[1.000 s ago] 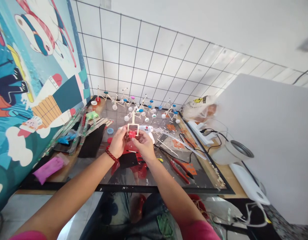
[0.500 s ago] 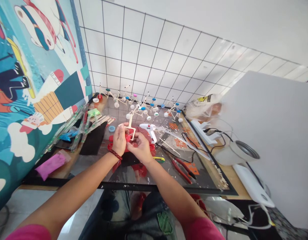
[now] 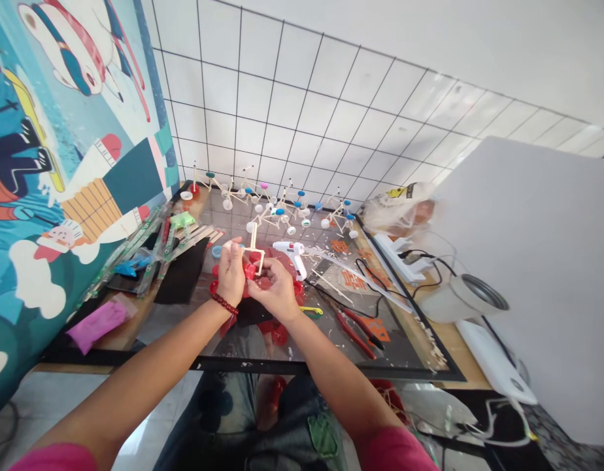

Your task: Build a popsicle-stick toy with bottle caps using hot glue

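A small frame of pale wooden sticks (image 3: 253, 238) is held between my two hands over the table. My left hand (image 3: 230, 278), with a red bead bracelet on the wrist, grips it from the left. From the right, the fingers of my right hand (image 3: 276, 288) pinch its lower part. A red bottle cap (image 3: 250, 271) sits between the hands against the sticks; whether it is fixed to them I cannot tell. More red caps (image 3: 298, 288) lie beneath. Just beyond my right hand rests a white glue gun (image 3: 293, 255), and a light blue cap (image 3: 216, 251) is beside my left fingers.
Several stick models with caps (image 3: 280, 212) stand along the back. Red-handled pliers (image 3: 355, 333), a yellow-green cutter (image 3: 312, 311) and a black cord lie right. Black sheet (image 3: 180, 275), pink packet (image 3: 100, 323) and stick packs are left. A grey-white lamp (image 3: 463, 299) stands far right.
My left hand has shifted slightly left, partly covering the light blue cap, and more of the red cap between the hands shows. My right hand has hardly moved.
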`<action>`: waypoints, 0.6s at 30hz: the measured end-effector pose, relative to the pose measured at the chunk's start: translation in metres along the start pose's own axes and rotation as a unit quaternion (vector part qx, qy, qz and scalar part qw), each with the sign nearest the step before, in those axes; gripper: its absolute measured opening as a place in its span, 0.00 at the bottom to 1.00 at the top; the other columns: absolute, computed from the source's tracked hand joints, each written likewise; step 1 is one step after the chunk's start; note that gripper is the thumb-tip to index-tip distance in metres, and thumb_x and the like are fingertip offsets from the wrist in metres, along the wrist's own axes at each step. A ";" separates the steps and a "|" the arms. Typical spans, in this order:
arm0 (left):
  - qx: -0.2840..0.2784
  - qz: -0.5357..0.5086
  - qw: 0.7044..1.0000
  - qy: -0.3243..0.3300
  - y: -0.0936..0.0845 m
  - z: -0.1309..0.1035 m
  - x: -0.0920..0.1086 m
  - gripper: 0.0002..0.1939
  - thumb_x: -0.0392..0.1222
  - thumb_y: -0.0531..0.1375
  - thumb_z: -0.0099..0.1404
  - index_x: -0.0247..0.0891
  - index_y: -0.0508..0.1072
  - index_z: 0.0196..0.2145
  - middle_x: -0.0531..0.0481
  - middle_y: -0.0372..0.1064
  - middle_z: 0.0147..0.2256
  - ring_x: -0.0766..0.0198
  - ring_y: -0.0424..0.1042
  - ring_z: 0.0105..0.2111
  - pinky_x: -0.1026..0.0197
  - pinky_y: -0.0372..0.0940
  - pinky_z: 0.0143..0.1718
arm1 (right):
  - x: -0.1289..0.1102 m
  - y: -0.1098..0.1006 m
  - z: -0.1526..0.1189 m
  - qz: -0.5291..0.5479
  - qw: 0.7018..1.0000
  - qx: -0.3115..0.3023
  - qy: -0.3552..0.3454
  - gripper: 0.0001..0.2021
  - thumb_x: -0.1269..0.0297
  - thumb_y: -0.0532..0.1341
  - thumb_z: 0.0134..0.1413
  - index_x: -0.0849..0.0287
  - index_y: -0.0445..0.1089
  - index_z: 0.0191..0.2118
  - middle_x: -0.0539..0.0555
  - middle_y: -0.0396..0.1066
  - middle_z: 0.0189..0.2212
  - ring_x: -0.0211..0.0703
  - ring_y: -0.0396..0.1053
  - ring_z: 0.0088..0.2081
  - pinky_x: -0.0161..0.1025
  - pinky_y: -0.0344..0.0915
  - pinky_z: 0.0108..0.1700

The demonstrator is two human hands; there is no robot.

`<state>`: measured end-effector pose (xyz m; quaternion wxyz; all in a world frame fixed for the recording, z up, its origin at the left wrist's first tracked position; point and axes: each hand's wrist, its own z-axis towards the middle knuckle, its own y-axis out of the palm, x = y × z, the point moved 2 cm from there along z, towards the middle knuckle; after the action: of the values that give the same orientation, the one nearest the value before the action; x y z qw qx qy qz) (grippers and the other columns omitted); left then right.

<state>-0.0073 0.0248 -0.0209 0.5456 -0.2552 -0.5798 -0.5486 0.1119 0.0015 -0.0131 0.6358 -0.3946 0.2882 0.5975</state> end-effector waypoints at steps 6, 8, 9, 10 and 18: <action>-0.012 -0.010 1.000 0.022 0.003 -0.003 0.008 0.24 0.61 0.56 0.66 0.41 0.67 0.50 0.57 0.64 0.24 0.68 0.65 0.21 0.65 0.63 0.24 | -0.002 0.000 0.002 0.104 0.991 -0.012 0.086 0.17 0.66 0.68 0.44 0.54 0.68 0.43 0.51 0.73 0.36 0.40 0.72 0.36 0.39 0.71 0.41; -0.009 0.011 0.999 0.037 0.003 -0.005 0.013 0.24 0.61 0.57 0.66 0.40 0.67 0.50 0.56 0.64 0.24 0.67 0.65 0.21 0.65 0.63 0.24 | -0.002 0.001 0.001 0.131 0.983 -0.019 0.127 0.17 0.64 0.69 0.43 0.55 0.69 0.42 0.51 0.74 0.35 0.40 0.72 0.35 0.37 0.71 0.37; -0.010 0.021 0.999 0.047 0.003 -0.005 0.015 0.24 0.60 0.57 0.66 0.40 0.67 0.50 0.56 0.64 0.23 0.67 0.65 0.21 0.64 0.63 0.24 | -0.002 0.001 0.001 0.138 0.980 -0.020 0.141 0.16 0.63 0.69 0.43 0.55 0.69 0.41 0.51 0.74 0.34 0.40 0.72 0.34 0.36 0.71 0.36; -0.014 0.029 0.998 0.058 0.003 -0.005 0.017 0.24 0.60 0.57 0.67 0.40 0.67 0.50 0.56 0.64 0.23 0.67 0.64 0.21 0.64 0.63 0.24 | -0.001 0.001 0.001 0.145 0.978 -0.019 0.148 0.16 0.63 0.69 0.43 0.55 0.69 0.40 0.51 0.74 0.34 0.39 0.72 0.34 0.36 0.70 0.35; -0.054 0.023 0.993 0.104 0.000 -0.005 0.024 0.28 0.62 0.60 0.63 0.40 0.67 0.53 0.56 0.65 0.24 0.67 0.65 0.23 0.63 0.63 0.27 | -0.002 0.000 0.001 0.150 0.980 -0.013 0.131 0.17 0.61 0.71 0.41 0.55 0.70 0.39 0.51 0.74 0.35 0.42 0.73 0.36 0.40 0.73 0.40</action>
<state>-0.0123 0.0129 -0.0001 0.6008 -0.2388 -0.4838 -0.5898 0.1117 0.0011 -0.0109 0.4907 -0.4301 0.4165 0.6331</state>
